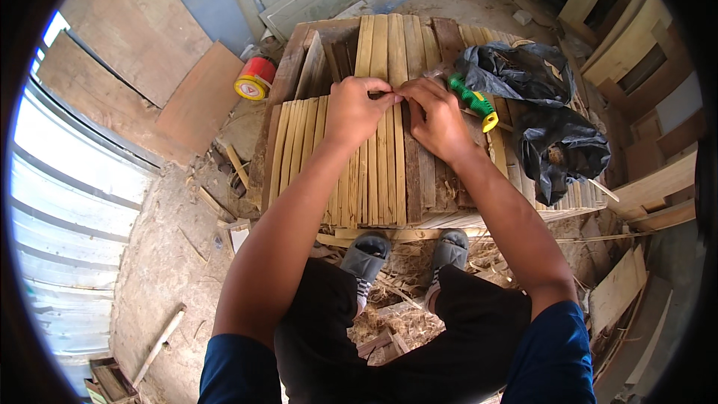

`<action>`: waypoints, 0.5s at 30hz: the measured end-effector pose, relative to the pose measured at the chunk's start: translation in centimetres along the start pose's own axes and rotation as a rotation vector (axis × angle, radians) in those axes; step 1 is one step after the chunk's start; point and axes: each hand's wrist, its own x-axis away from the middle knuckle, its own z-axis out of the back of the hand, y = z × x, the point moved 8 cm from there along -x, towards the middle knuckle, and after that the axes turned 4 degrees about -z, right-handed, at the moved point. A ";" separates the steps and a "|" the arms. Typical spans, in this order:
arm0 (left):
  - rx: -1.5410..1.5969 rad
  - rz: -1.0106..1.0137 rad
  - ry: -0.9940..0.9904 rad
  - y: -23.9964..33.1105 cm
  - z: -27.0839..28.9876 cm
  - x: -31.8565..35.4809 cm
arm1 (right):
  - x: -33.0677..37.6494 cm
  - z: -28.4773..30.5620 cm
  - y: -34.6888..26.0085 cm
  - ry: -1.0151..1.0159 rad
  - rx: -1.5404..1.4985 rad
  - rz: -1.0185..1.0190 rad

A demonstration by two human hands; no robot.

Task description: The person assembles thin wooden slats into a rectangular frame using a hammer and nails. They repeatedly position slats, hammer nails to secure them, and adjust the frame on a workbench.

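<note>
My left hand point(353, 112) and my right hand point(437, 117) meet over a bench of narrow wooden slats point(299, 142). The fingertips of both pinch together at one spot. Whatever lies between them is too small to make out. Just right of my right hand rests a tool with a green and yellow handle point(471, 97); its working end is hard to see. Black plastic bags point(561, 148) lie crumpled on the slats farther right.
A red can with a yellow end point(256, 78) lies beyond the bench's left edge. An open gap point(340, 52) shows among the far-left slats. My sandalled feet point(366, 254) stand at the near edge among wood scraps. Boards point(658, 52) lean along the right.
</note>
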 end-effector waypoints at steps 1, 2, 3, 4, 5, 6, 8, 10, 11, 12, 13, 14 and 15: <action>0.008 0.002 0.006 -0.1 -0.1 0.0 | 0.0 0.0 -0.1 0.006 0.009 0.002; 0.013 -0.017 0.021 -0.1 -0.1 -0.1 | 0.0 0.0 -0.1 0.010 0.016 -0.003; 0.017 -0.041 0.042 0.0 -0.1 -0.2 | 0.0 0.0 -0.1 0.014 0.022 -0.007; 0.020 -0.066 0.063 0.0 0.0 -0.3 | 0.0 0.1 -0.1 0.020 0.017 -0.011; 0.031 -0.060 0.054 -0.2 -0.2 -0.4 | 0.0 0.1 -0.1 0.027 0.012 -0.014; 0.043 -0.054 0.045 -0.4 -0.3 -0.5 | 0.0 0.1 -0.1 0.034 0.007 -0.017; 0.043 -0.046 0.037 -0.7 -0.5 -0.7 | -0.1 0.2 -0.2 0.039 0.012 -0.020; 0.022 -0.035 0.036 -0.9 -0.6 -0.7 | -0.1 0.2 -0.1 0.037 0.018 -0.029; 0.021 -0.038 0.040 -0.9 -0.6 -0.7 | -0.1 0.2 -0.1 0.035 0.023 -0.035; 0.019 -0.039 0.043 -0.9 -0.6 -0.6 | -0.1 0.2 -0.1 0.033 0.023 -0.047; 0.019 -0.038 0.041 -0.9 -0.6 -0.6 | -0.1 0.2 -0.2 0.037 0.023 -0.038; 0.016 -0.055 0.046 -0.7 -0.5 -0.7 | -0.1 0.3 -0.3 0.038 0.019 -0.038; 0.016 -0.068 0.048 -0.6 -0.4 -0.6 | 0.0 0.3 -0.3 0.034 0.014 -0.048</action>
